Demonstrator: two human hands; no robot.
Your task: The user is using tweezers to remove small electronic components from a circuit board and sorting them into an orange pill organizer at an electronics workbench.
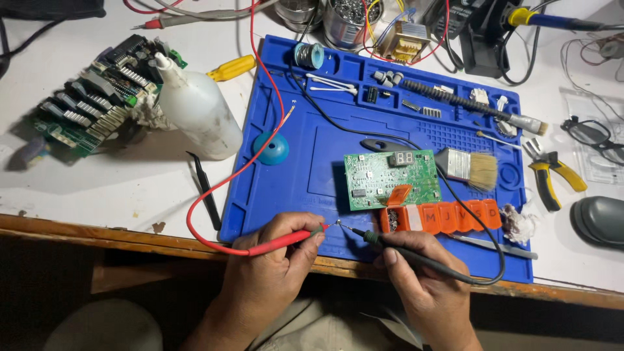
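My left hand grips a red test probe near the front edge of the blue work mat. My right hand grips a black test probe. The two probe tips meet on a tiny component lying on the mat between my hands. Just beyond lies a green circuit board with a small display. An orange pill organiser sits at the board's lower right, its left lid open.
A paint brush lies right of the board. A white squeeze bottle, black tweezers and a stack of circuit boards are on the left. Yellow-handled pliers and glasses lie on the right.
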